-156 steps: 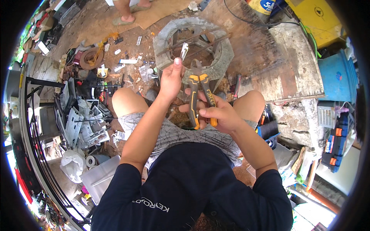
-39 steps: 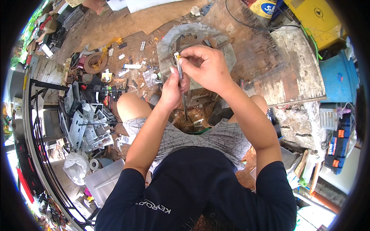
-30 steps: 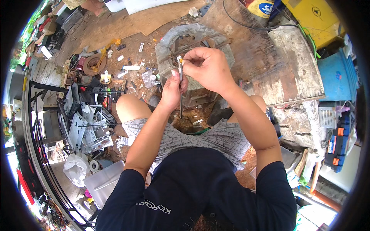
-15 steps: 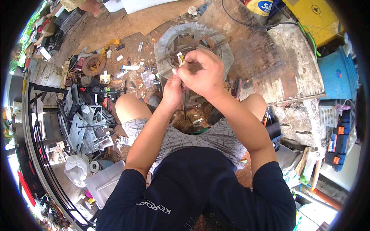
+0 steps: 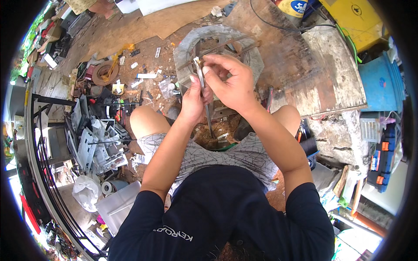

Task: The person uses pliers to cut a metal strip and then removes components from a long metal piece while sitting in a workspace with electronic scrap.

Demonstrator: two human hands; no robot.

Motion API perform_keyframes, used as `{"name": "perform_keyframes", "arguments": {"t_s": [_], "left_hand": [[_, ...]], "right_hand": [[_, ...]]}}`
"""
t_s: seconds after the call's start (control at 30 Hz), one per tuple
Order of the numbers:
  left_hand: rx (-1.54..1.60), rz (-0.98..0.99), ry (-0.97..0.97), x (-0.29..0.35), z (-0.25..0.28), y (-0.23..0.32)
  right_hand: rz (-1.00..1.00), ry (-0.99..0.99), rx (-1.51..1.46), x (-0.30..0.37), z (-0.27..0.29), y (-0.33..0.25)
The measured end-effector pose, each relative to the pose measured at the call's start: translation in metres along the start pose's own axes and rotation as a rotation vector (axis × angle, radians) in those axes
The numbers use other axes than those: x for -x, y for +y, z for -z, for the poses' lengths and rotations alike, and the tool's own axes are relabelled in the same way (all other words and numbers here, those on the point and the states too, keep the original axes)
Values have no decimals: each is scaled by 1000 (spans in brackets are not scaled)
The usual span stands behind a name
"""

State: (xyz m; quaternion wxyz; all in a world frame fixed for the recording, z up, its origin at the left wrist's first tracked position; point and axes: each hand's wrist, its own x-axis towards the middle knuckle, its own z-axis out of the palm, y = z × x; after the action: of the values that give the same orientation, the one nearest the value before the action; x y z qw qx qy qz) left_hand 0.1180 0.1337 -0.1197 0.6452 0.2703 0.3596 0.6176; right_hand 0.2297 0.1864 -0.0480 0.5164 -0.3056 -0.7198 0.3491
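A long, thin metal rod (image 5: 208,117) runs down between my knees, its upper end pale and yellowish. My left hand (image 5: 193,102) is closed round it below that end, thumb lying along the near side. Close beside the rod's top is my right hand (image 5: 230,80), its fingers curved and a gap showing between thumb and forefinger. Nothing can be made out in those fingers, and whether a fingertip touches the rod is hard to see. Beneath both hands lies a grey eight-sided stone or concrete ring (image 5: 187,43) with metal bars across it.
A wooden board (image 5: 300,65) lies to the right, near a blue bucket (image 5: 379,82) and a yellow case (image 5: 357,21). Metal scrap (image 5: 93,143) is piled at left beside a black metal frame (image 5: 39,143). Small litter, including a white strip (image 5: 147,75), dots the dirt floor.
The fingers of my right hand have loosened from a pinch near the rod's top. The rod's upper end has shifted slightly left, still in my left hand.
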Motion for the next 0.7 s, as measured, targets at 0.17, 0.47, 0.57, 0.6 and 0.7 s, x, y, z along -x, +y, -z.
{"name": "perform_keyframes", "arguments": {"t_s": [0.17, 0.47, 0.57, 0.6, 0.7], "left_hand": [[-18, -36, -86, -3, 8, -5], [-154, -43, 44, -5, 10, -8], [-55, 14, 127, -2, -1, 0], [-58, 16, 142, -2, -4, 3], [-21, 3, 136, -1, -8, 9]], "right_hand": [[-106, -36, 10, -6, 0, -4], [-156, 30, 86, -4, -5, -7], [10, 35, 96, -1, -6, -6], [51, 41, 81, 1, -6, -5], [96, 44, 33, 3, -5, -4]]}}
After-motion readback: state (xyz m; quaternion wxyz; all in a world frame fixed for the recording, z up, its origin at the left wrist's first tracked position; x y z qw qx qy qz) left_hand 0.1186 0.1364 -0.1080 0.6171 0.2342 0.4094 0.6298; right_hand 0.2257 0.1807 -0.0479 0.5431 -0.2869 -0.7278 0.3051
